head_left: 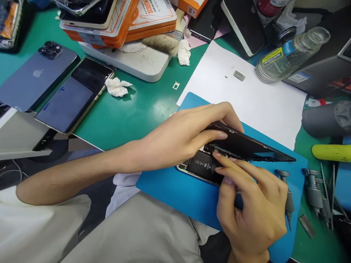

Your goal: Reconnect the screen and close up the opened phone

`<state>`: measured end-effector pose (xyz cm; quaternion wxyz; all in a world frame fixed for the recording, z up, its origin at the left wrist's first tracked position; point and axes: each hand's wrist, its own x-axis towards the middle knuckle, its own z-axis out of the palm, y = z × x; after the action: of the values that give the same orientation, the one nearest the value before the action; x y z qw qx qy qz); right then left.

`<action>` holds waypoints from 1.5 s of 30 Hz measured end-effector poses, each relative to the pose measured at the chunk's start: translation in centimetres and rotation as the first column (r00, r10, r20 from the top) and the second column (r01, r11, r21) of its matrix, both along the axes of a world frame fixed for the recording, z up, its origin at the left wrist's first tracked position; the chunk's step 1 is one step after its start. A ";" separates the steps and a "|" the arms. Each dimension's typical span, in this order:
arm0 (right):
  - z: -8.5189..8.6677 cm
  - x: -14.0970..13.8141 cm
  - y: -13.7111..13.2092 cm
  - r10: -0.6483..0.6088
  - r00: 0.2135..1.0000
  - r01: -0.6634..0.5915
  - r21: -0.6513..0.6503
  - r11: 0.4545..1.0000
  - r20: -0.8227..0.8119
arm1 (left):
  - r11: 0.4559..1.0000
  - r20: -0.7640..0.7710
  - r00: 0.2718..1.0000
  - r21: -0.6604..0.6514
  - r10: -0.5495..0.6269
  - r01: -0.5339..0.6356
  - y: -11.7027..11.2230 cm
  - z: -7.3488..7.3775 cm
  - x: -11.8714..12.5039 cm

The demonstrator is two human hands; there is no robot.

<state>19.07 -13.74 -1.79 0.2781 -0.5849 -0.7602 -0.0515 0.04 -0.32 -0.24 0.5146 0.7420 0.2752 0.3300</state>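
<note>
An opened phone lies on the blue mat (181,197). My left hand (189,133) is closed on the edge of its black screen (255,144), which stands tilted up above the body. Inside the phone body (204,165) a black battery with white print is visible. My right hand (253,199) is closed at the body's near side, its thumb by the edge and its fingertips touching the inside beneath the raised screen. Much of the body is hidden by my fingers. Two grey screwdrivers, one (286,197) on the mat and another (314,190) beside it, are right of my right hand.
White paper (263,106) holds a small metal plate (239,75) and tiny parts. A glass bottle (290,54) stands behind. Left on the green table are a blue phone (38,78), a black-screened phone (76,95), crumpled tissue (117,87) and a SIM tray (176,85). Orange boxes (153,18) are stacked behind.
</note>
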 end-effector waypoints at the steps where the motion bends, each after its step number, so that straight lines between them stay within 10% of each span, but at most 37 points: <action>1: -0.1 0.0 -0.1 -0.006 1.000 0.005 -0.014 1.000 -0.029 | 1.000 0.007 1.000 -0.006 0.001 -0.001 0.1 -0.1 0.0; 45: -0.1 -0.1 -0.1 0.049 0.991 -0.055 0.045 0.997 0.126 | 0.996 -0.096 0.991 -0.022 -0.091 0.090 0.7 0.7 -0.6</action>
<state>19.00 -13.85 -1.85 0.2452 -0.5535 -0.7898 -0.0991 -0.52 0.33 0.42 0.5218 0.7642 0.2687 0.2676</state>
